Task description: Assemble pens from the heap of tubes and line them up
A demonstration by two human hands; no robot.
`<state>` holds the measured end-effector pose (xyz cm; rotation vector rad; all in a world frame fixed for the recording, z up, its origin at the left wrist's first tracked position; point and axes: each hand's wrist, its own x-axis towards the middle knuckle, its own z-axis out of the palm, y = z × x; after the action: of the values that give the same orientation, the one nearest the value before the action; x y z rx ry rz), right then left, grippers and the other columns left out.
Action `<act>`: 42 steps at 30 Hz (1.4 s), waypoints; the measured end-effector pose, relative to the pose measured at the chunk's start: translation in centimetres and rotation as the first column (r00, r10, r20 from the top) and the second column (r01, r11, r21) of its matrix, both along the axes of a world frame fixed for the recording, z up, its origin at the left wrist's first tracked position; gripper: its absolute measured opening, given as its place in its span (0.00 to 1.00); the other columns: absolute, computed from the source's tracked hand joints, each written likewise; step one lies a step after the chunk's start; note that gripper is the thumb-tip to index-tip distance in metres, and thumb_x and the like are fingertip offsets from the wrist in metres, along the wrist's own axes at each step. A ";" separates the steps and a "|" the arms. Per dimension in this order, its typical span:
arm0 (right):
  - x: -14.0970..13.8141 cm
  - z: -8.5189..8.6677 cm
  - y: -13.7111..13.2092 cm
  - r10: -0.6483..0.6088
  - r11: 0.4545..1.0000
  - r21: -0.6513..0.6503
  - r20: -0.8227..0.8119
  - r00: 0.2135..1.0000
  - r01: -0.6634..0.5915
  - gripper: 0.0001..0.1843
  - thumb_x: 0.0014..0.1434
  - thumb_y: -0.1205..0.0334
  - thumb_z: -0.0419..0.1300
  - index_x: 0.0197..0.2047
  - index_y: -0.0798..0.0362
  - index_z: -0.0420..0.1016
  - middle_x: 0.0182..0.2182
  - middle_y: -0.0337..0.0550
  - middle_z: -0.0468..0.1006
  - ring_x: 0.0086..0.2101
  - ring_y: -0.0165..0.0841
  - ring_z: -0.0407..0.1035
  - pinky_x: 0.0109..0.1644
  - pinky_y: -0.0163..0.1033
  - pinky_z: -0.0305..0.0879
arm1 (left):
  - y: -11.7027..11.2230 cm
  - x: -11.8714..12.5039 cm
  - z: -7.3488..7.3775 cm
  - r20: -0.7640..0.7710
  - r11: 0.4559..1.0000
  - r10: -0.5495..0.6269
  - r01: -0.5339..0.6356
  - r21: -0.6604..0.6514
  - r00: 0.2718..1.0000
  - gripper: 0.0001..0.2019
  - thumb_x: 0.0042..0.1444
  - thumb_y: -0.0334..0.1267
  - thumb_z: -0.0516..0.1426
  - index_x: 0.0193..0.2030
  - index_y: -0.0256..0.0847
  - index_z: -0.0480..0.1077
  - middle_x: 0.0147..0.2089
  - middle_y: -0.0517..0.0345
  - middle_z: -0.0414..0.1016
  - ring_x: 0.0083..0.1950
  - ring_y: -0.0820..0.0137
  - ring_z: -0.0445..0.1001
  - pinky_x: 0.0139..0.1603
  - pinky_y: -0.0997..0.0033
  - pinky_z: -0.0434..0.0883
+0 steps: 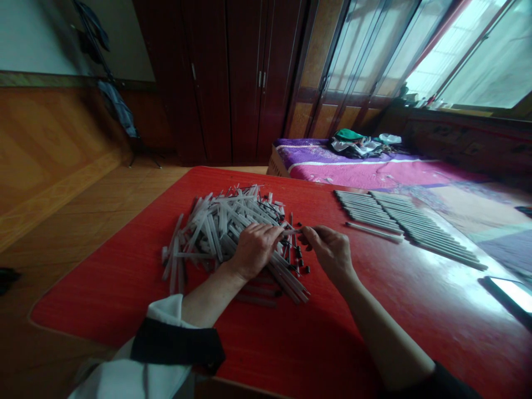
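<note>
A loose heap of translucent plastic tubes [220, 227] lies on the red table [291, 332]. My left hand [255, 248] rests over the heap's right side, fingers curled round a tube whose tip pokes out to the right. My right hand [328, 249] is pinched at that tip, close against the left hand's fingertips; what it pinches is too small to name. Several small black caps [300, 260] are scattered between and below the two hands.
Two neat rows of tubes [399, 221] lie side by side at the table's far right. A phone with a lit screen [513, 293] sits near the right edge. Beyond the table are a bed with a purple cover [353, 163], dark wardrobes and a window.
</note>
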<state>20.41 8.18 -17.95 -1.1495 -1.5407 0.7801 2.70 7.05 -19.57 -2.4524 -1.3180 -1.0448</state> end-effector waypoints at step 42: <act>0.1 -0.4 0.2 0.054 0.995 -0.067 -0.221 0.974 -0.071 0.14 0.46 0.54 0.65 0.31 0.57 0.78 0.24 0.44 0.78 0.22 0.29 0.69 0.22 0.33 0.65 | 0.0 0.0 -0.1 -0.001 1.000 0.001 -0.001 0.017 1.000 0.07 0.60 0.33 0.51 0.41 0.37 0.68 0.35 0.56 0.76 0.37 0.68 0.75 0.38 0.67 0.67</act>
<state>20.49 8.41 -18.36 -1.0351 -1.3784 0.9812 2.74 7.03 -19.65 -2.4401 -1.3041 -1.0494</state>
